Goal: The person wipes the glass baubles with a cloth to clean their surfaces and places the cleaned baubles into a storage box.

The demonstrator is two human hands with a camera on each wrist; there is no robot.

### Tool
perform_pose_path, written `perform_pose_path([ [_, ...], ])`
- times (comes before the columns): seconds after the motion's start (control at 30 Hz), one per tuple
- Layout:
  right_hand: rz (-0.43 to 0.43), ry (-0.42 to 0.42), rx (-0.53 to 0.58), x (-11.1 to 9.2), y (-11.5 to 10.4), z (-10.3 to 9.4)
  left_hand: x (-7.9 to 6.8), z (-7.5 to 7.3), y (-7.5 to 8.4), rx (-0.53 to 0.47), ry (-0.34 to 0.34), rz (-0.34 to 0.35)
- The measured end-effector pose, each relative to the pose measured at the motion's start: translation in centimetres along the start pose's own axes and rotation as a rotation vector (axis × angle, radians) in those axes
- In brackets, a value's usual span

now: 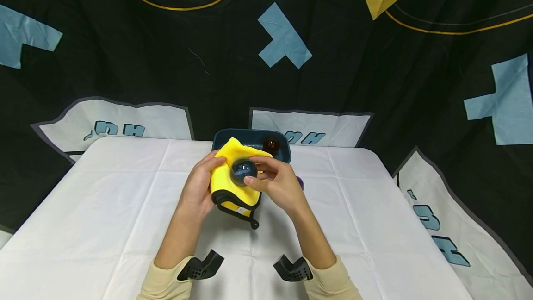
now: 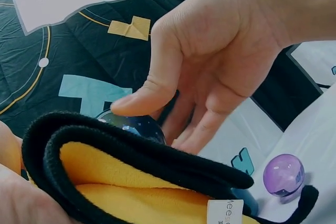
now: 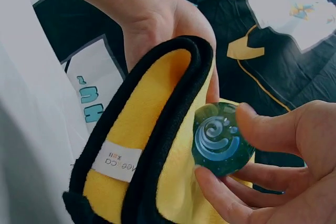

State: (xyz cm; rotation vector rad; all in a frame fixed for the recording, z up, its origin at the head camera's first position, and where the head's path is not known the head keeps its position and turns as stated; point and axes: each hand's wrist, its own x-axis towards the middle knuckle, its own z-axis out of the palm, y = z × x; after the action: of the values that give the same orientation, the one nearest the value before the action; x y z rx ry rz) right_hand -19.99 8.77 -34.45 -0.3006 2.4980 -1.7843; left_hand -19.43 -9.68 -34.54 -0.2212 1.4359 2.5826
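My right hand (image 1: 280,183) pinches a dark blue-green glass ball (image 1: 243,172) between thumb and fingertips. A pale blue swirl shows on the ball (image 3: 216,139) in the right wrist view. Behind it, my left hand (image 1: 201,183) holds a folded yellow cloth (image 1: 222,177) with black edging, its thumb lying along the left side. The ball sits against the cloth's yellow face. A white label (image 2: 224,211) and a small black loop (image 1: 254,224) show at the cloth's lower edge.
Just beyond the hands stands a dark blue tray (image 1: 220,137) with a dark red ball (image 1: 270,145) in it. A purple glass ball (image 2: 284,175) rests on the white tabletop (image 1: 137,212) right of the cloth. A black printed curtain (image 1: 225,82) hangs behind.
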Motion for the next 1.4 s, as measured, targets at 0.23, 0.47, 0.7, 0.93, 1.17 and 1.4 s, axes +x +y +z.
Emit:
perform_pose_path([
  [0.23,0.070,-0.045,0.043,0.29,0.19,-0.07,-0.25,0.00,0.13,0.004,-0.007,0.006],
  [0.47,0.072,-0.064,-0.015,0.36,0.24,-0.04,-0.33,-0.09,0.18,0.016,-0.023,0.014],
  [0.7,-0.090,0.069,0.009,0.04,0.20,0.48,-0.07,-0.09,0.12,-0.003,-0.029,0.014],
  [0.93,-0.130,0.057,0.053,-0.29,-0.31,0.28,0.02,-0.04,0.18,-0.024,-0.033,0.005],
  [1.17,-0.087,-0.034,0.072,-0.33,-0.51,-0.24,-0.09,0.05,0.35,-0.017,-0.010,-0.011],
  [1.4,-0.073,0.040,-0.020,-0.47,-0.53,-0.17,0.06,-0.02,-0.11,0.008,-0.002,-0.014],
])
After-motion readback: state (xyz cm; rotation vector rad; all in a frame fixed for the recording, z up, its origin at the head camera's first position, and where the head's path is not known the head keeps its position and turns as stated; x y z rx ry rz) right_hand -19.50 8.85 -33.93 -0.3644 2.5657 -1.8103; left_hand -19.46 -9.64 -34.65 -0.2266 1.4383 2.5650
